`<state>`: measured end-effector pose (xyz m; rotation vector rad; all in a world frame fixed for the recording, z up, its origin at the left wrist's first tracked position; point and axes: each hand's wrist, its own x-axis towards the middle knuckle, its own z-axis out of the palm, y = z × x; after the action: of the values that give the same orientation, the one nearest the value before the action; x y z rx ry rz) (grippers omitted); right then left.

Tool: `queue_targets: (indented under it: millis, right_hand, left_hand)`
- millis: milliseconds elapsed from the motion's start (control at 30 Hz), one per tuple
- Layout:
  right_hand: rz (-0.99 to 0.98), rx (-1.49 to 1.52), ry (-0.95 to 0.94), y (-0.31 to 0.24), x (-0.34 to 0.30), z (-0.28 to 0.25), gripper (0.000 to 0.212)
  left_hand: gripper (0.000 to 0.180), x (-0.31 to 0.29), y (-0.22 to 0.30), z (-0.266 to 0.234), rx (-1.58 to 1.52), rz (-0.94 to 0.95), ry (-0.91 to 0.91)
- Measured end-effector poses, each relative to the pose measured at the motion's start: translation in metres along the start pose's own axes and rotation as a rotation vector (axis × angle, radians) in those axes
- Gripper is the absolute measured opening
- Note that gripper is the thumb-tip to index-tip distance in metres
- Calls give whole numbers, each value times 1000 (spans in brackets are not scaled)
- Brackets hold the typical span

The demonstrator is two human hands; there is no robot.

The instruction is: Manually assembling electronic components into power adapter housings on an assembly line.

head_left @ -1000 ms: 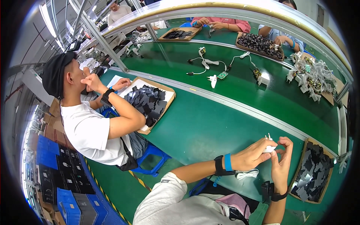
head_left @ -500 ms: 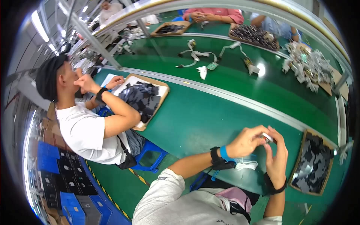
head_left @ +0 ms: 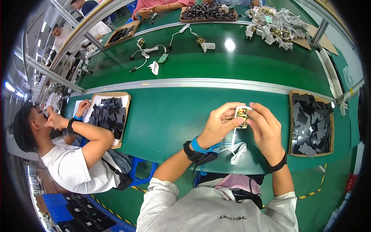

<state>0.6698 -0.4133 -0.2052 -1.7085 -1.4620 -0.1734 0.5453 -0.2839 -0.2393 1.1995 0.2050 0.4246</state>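
Note:
An opened white power adapter (head_left: pixel 242 113) with its circuit parts showing is held up over the near part of the green table. My left hand (head_left: pixel 219 123) is closed on its left side, the thumb lying across its lower part. Fingers of my right hand (head_left: pixel 266 131) are curled against its right and upper edge, also gripping it. A white cable (head_left: pixel 237 154) runs down from the adapter and lies coiled on the table between my wrists. Each wrist wears a black band, and the left one a blue strap too.
Trays of black sheet pieces lie right (head_left: pixel 312 123) and left (head_left: pixel 107 116), the left beside a co-worker (head_left: pixel 73 154). Beyond a metal rail (head_left: pixel 185 82), the green surface carries loose adapter boards with cables (head_left: pixel 154 50) and a heap of white adapters (head_left: pixel 270 27). Other people sit opposite.
My view has swung to the right and down. The adapter has turned so that its open side with the circuit parts shows; both hands still hold it.

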Motion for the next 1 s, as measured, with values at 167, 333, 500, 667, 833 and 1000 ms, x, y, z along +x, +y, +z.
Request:
queue_targets:
  millis: [167,333,500,667,833,1000]
  right_hand:
    - [-33,-77,-29,-1,-1,-5,25]
    - [-35,-62,-49,3,1,-14,25]
    - [21,107,-48,5,-1,-10,27]
    - [47,122,-86,7,-4,-12,29]
    - [69,83,-176,8,-9,-27,33]
    - [80,202,-118,4,-19,-60,29]
  left_hand:
    - [43,-2,-7,-2,23,-28,7]
    - [40,4,-5,4,16,1,-26]
    - [39,3,-9,1,23,-20,-5]
    - [36,6,-14,2,44,-34,-24]
    - [33,10,-8,4,71,-115,-111]
    - [25,5,25,16,273,-262,-295]
